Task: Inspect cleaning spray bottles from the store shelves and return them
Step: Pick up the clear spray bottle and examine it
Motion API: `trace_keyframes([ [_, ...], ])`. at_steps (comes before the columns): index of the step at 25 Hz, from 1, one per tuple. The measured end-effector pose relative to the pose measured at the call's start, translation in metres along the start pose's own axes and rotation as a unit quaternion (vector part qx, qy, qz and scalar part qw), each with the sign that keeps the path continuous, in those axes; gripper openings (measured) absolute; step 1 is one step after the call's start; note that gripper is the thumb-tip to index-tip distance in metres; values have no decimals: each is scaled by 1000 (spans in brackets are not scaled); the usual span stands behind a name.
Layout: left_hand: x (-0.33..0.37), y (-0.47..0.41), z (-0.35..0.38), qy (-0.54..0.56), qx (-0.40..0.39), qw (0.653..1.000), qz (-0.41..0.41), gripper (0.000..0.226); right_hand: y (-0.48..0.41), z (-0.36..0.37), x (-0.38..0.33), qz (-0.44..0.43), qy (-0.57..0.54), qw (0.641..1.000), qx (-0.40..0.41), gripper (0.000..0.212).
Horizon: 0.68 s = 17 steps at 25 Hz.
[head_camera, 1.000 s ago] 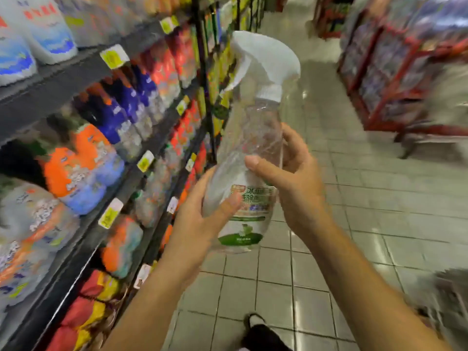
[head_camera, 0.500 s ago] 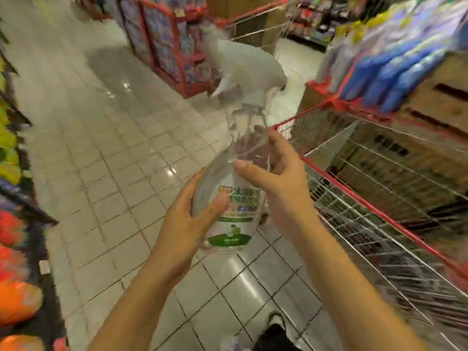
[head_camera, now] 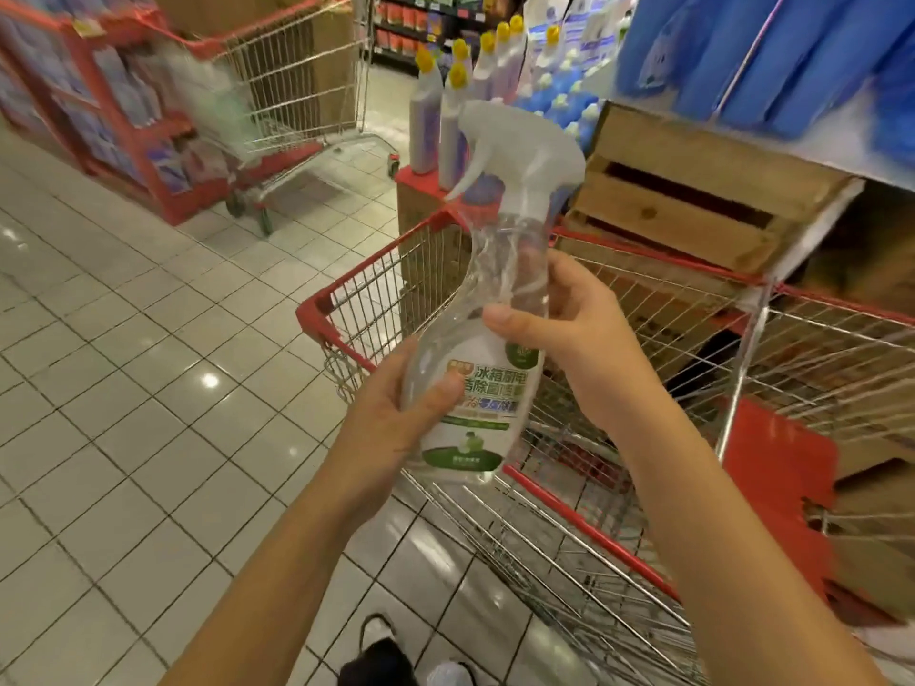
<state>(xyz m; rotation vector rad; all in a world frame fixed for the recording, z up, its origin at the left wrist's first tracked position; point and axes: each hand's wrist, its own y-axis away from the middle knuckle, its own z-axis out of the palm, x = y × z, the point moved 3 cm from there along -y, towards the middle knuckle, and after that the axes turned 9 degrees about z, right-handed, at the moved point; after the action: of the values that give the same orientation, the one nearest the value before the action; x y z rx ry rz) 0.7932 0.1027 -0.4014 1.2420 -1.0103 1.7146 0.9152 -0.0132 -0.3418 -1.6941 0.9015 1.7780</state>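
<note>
Grips spray bottle (head_camera: 478, 403) low in left hand (head_camera: 391, 428), fingers clamped. Clamps right hand (head_camera: 579, 339) round its neck, above red cart (head_camera: 311, 313).

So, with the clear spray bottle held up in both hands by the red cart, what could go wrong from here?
1. The clear plastic spray bottle is held up tilted, with the red wire shopping cart and tiled floor below; a slip from the left hand or right hand could drop it.
2. The right hand grips the neck just below the white trigger head; sliding up might fire a spray.
</note>
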Motion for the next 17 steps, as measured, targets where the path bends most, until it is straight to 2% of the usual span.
trace_keyframes([
  [4, -24, -77, 10, -10, -68, 997, -28, 35, -52, -42, 5, -4, 4, 999, 53, 59],
  [7, -51, -133, 15, -13, -134, 989, -60, 40, -90, -70, 20, 8, 0, 994, 111, 58],
  [11, -95, -195, 21, -27, -184, 978, -89, 44, -134, -101, 51, 32, 5, 983, 183, 51],
  [14, -133, -232, 30, -44, -198, 973, -109, 37, -159, -125, 80, 56, 3, 970, 237, 50],
  [17, -180, -258, 44, -46, -177, 973, -143, 40, -187, -145, 114, 82, 17, 960, 266, 48],
])
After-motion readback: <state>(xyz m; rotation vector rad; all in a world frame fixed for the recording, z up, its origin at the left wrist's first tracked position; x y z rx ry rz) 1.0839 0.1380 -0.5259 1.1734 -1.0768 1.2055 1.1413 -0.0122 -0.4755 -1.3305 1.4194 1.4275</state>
